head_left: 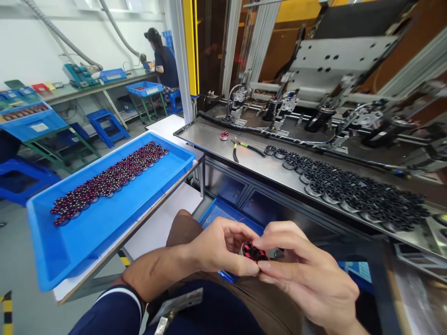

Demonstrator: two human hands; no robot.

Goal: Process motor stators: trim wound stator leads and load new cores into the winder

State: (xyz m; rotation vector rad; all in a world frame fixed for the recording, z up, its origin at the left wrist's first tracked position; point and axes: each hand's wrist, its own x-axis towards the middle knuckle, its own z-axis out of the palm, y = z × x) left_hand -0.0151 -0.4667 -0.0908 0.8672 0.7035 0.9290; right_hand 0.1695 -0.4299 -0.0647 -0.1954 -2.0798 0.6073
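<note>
Above my lap, both hands grip a small round motor stator (254, 252), black with red windings. My left hand (223, 246) has thumb and fingers curled around its left side. From the right, my right hand (303, 265) pinches the same stator between thumb and fingertips, hiding part of it. To the left, a blue tray (167, 181) carries rows of similar black-and-red stators (111, 179). One red stator (224, 135) sits alone on the metal ledge, beside cutting pliers (240, 148) with dark and green handles.
Many black ring-shaped parts (349, 186) crowd the right of the machine's metal ledge (209, 135). Behind it stand machine fixtures (286, 100). Below my hands is a blue bin (216, 211). A co-worker (164, 60) sits at the far bench, near blue stools (106, 125).
</note>
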